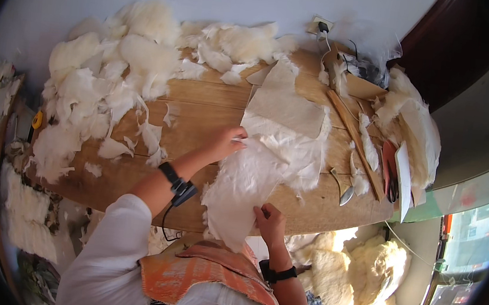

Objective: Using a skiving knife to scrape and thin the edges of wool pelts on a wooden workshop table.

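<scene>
A white piece of fur skin (241, 184), with its smooth side mostly up, hangs over the table's near edge in front of me. My left hand (230, 143) pinches its upper left edge. My right hand (270, 221) grips its lower right edge, with the fingers closed and the thumb on top. Just beyond it lies more white fluffy skin (305, 161), partly under a flat beige sheet (289, 111) that looks like a pattern piece. To the right rests a small tool with a curved metal blade (346, 193).
Loose white fur pieces (138, 60) are heaped on the wooden table (202, 104) at left and back. On the right lie a wooden stick (354, 145), a dark red and black item (391, 169), and a cardboard box (363, 86) below a wall socket (321, 26). Pale fur (357, 269) is piled beyond the near edge.
</scene>
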